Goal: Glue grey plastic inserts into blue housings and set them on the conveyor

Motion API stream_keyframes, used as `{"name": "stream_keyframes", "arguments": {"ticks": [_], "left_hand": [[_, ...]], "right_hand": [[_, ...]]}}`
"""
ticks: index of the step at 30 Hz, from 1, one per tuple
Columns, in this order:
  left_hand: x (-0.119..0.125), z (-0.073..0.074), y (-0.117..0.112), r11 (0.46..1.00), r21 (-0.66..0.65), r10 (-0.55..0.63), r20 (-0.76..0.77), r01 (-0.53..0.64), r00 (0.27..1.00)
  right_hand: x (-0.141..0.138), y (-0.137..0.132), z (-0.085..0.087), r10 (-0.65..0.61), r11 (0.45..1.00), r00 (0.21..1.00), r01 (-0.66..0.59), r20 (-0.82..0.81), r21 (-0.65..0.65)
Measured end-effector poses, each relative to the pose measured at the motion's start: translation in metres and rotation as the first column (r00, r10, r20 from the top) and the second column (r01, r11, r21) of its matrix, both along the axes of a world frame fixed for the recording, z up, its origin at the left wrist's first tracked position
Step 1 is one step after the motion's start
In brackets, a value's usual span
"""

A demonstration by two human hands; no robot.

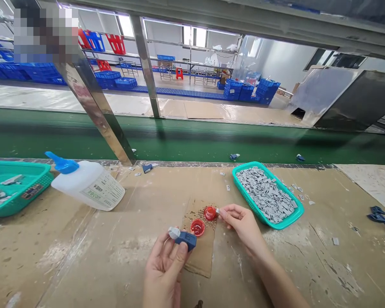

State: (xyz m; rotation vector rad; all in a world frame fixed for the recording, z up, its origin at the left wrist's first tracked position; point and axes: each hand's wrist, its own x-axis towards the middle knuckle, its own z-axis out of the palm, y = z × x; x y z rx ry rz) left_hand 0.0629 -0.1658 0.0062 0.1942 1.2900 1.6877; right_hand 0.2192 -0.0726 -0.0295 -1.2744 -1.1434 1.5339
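Surface: cardboard-covered counter (83,256).
Left hand (163,269): fingers clamped on small dark-blue plastic block (186,238).
Right hand (242,222): pinching tiny grey chip (217,211) at upper red round cap (209,212).
Behind: teal basket of grey chips (297,216), white glue bottle (88,186), green conveyor belt (192,141).

Left hand (163,269) fingers pinched; right hand (242,224) fingers pinched, reaching forward

Your left hand (163,273): bare, no glove, no ring, nails short, w/ no sleeve in view. Your right hand (242,224), nearer the teal tray (300,211): bare; forearm bare, no watch.
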Motion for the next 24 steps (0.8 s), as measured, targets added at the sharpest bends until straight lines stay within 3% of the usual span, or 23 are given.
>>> {"name": "stream_keyframes", "arguments": {"ticks": [10, 14, 24], "left_hand": [[0.020, -0.007, 0.003, 0.998, 0.028, -0.056, -0.143, 0.061, 0.988], [0.024, -0.007, 0.002, 0.997, 0.055, -0.046, -0.171, 0.056, 0.984], [0.026, -0.004, 0.004, 0.994, 0.044, -0.087, -0.227, 0.099, 0.970]], "right_hand": [[0.004, -0.026, 0.031, 0.142, 0.983, 0.957, -0.166, -0.253, -0.076], [0.003, -0.031, 0.037, 0.233, 0.967, 0.942, -0.251, -0.243, -0.046], [0.004, -0.029, 0.037, 0.322, 0.942, 0.930, -0.334, -0.180, -0.041]]}}
